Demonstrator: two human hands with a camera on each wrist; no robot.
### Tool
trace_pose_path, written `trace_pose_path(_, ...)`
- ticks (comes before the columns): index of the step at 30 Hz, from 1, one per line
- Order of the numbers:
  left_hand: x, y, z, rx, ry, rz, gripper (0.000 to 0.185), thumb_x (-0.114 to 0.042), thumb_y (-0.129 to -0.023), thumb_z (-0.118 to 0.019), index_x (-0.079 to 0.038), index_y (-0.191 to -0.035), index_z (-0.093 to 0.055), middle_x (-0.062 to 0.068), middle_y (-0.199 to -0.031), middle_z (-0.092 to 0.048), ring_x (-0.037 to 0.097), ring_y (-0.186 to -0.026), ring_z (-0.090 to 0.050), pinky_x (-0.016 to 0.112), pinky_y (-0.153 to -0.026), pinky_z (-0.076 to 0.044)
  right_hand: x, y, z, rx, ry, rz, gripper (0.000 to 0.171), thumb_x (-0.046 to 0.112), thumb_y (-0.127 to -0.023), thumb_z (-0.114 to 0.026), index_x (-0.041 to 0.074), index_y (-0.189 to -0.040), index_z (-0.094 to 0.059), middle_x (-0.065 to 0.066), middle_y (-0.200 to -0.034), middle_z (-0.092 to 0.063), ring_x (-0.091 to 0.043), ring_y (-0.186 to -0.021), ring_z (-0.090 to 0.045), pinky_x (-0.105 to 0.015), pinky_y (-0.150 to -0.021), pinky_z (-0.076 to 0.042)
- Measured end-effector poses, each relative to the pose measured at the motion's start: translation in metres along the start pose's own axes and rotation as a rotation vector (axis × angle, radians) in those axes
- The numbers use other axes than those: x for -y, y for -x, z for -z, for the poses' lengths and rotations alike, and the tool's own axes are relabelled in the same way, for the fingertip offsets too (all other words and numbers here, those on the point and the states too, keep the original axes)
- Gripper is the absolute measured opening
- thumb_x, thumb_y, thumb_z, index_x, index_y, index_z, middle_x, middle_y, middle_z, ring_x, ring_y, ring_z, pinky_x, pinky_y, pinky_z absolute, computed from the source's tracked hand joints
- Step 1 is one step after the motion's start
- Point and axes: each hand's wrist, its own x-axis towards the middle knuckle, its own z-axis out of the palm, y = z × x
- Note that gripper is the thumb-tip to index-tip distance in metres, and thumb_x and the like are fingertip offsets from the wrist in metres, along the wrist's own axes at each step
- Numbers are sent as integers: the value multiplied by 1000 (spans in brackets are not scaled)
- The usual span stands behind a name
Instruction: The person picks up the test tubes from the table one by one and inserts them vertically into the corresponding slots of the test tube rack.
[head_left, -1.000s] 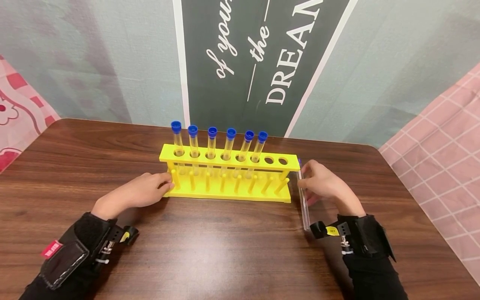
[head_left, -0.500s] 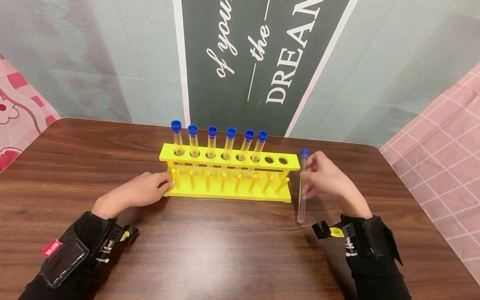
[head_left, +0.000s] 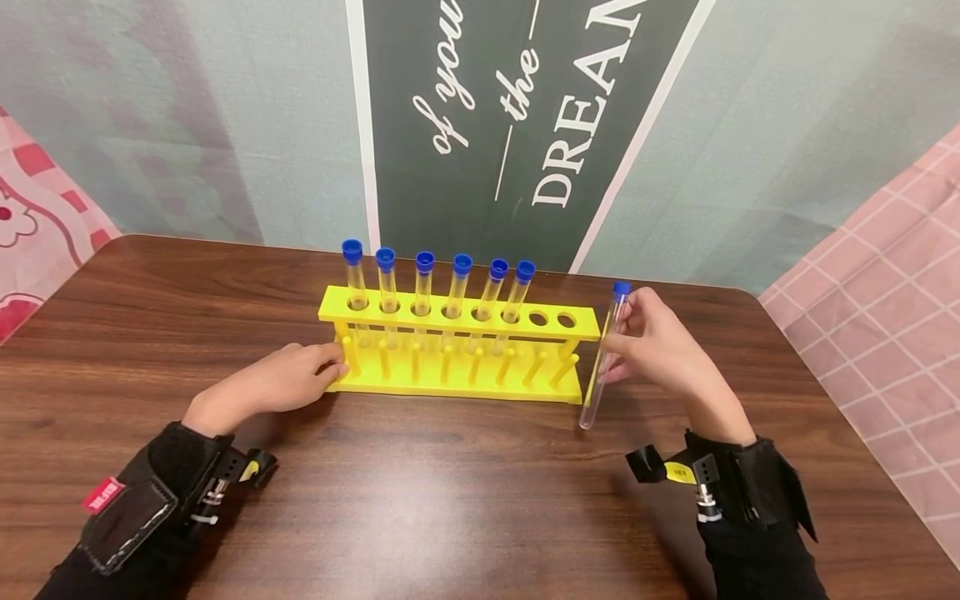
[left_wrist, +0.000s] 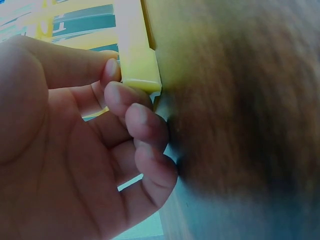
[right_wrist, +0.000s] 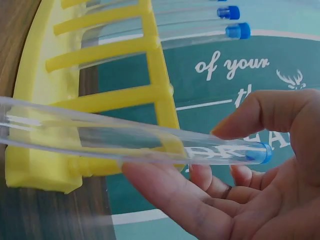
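A yellow test tube rack [head_left: 457, 390] stands on the brown table, with several blue-capped clear test tubes [head_left: 457, 287] leaning in its holes. Two bare holes show at its right end. My left hand [head_left: 292, 379] grips the rack's left end; in the left wrist view, thumb and fingertips close on the yellow base corner [left_wrist: 137, 65]. Just beyond the right end, my right hand [head_left: 660, 346] pinches another clear test tube [head_left: 592, 400] by its upper half. That tube tilts, blue cap up and away, rounded bottom toward me. In the right wrist view, the tube [right_wrist: 100, 135] crosses in front of the rack.
The wooden table [head_left: 420, 500] stretches in front of the rack and to both sides. Behind it hangs a backdrop cloth [head_left: 285, 125] with white lettering on a dark green panel. Pink cloth [head_left: 900, 333] hangs at the right edge.
The right hand has lifted the test tube up and slightly away. Its cap has swung right and its bottom left, toward the rack. The left hand and rack have stayed put.
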Motion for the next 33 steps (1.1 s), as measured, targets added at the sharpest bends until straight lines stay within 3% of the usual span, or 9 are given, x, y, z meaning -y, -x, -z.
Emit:
trace_pose_path(16, -3, 1, 1, 5, 15, 14, 15, -15, -96, -47, -2, -92, -52, 1, -62, -37, 14, -51, -34, 28, -50, -30, 13, 11, -14, 27, -31, 262, 28, -14, -82, -49, -6, -102, -30, -22, -80, -46, -23, -67, -60, -38, -57, -52)
trace_pose_path(26, -3, 1, 0, 1, 10, 9, 15, -16, -96, -46, -4, -89, -51, 1, -61, -37, 14, -51, -33, 28, -50, -29, 17, 13, -27, -7, 10, 322, 34, -14, -77, -55, -5, -102, -34, -20, -83, -52, -24, -71, -62, -40, -60, -52)
trace_pose_path(33, -1, 1, 0, 0, 7, 7, 15, -15, -96, -47, -5, -86, -50, 1, -61, -37, 14, -50, -33, 28, -50, -29, 15, 13, -33, -26, 78, 420, 35, -15, -74, -61, -1, -95, -37, -14, -79, -53, -25, -66, -59, -31, -61, -52)
